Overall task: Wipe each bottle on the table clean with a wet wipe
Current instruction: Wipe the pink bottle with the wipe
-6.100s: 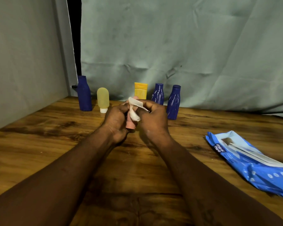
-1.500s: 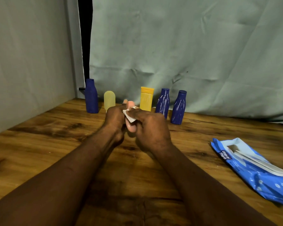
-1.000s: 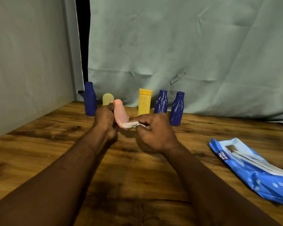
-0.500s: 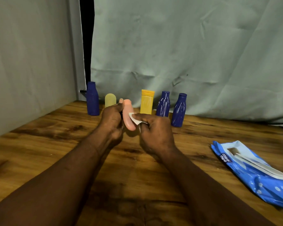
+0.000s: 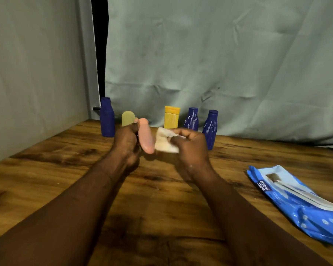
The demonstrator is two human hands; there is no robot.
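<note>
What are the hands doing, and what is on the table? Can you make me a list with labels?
left hand: holds the pink bottle, tilted, above the table
right hand: pinches the white wet wipe, right beside that bottle
standing at the back, left to right: left blue bottle, pale green bottle, yellow bottle, middle blue bottle, right blue bottle
wipes pack: blue, lying on the table's right side

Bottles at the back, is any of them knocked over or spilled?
No, nothing stands out. The row of bottles stands upright, and no spill shows on the table. Only the pink bottle is tilted, because the left hand holds it up. The right hand holds the wipe beside it.
</note>
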